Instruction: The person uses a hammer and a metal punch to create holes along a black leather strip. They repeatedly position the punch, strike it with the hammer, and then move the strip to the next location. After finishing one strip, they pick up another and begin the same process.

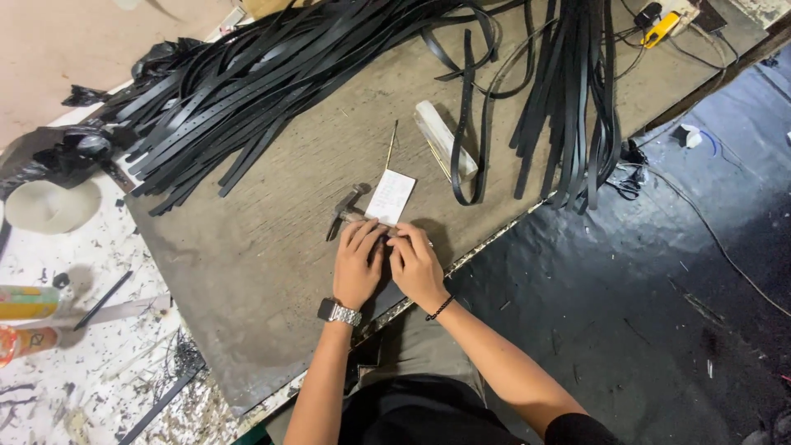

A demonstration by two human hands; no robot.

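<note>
While both hands, left hand (357, 262) and right hand (414, 264), pinch something hidden, hammer (344, 210) lies beside.

Left hand (357, 264) and right hand (416, 265) press together on the board (247, 272) beside a hammer (344, 208).
</note>
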